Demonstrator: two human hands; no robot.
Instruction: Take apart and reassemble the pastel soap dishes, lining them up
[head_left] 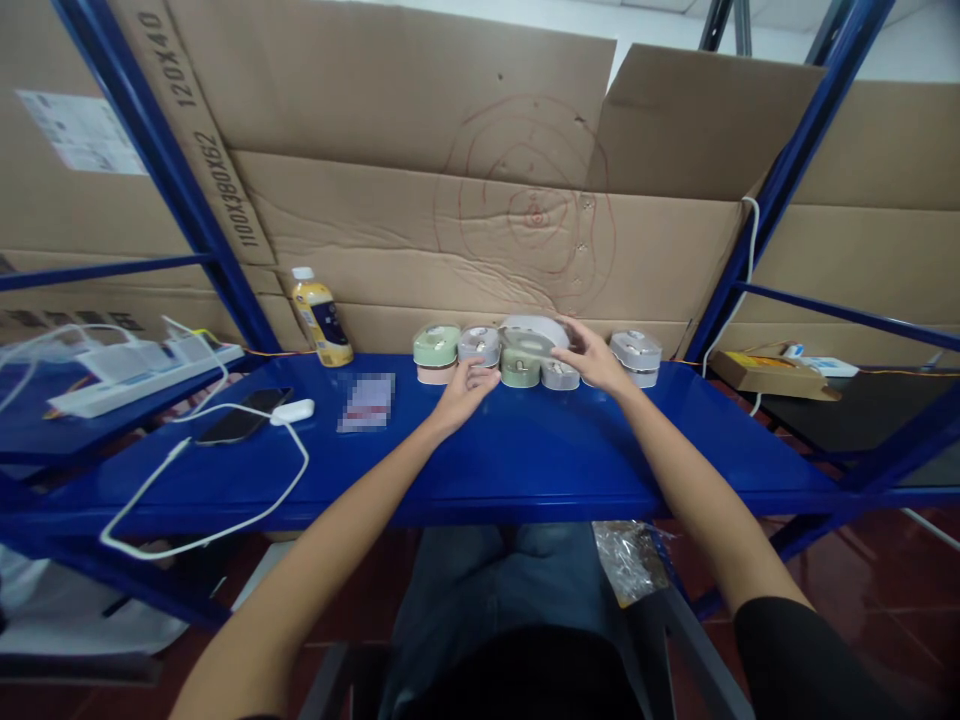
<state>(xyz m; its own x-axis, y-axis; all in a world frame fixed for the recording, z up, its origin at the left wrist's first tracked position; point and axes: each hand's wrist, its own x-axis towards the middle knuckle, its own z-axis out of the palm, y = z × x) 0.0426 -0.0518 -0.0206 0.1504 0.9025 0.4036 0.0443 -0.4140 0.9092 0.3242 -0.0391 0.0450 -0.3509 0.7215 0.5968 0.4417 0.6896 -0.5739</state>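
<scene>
A row of small rounded containers stands at the back of the blue table, some stacked in pairs. My left hand (466, 393) is in front of a grey container (480, 346), its fingers apart and close against it; whether they touch is hard to tell. Left of it, a green container (436, 345) sits on a pinkish one (435, 375). My right hand (596, 362) has thumb and fingers at the right edge of a translucent round lid-like piece (534, 328). That piece is above a green container (520, 370) and a grey one (559, 376). Another grey stack (636, 355) stands to the right.
A yellow drink bottle (322, 318) stands at the back left. Nearer lie a blurred-out card (367, 402), a dark phone (241, 418) and a white cable (281, 497). A power strip (146, 380) is farther left. Cardboard (375, 210) walls the back.
</scene>
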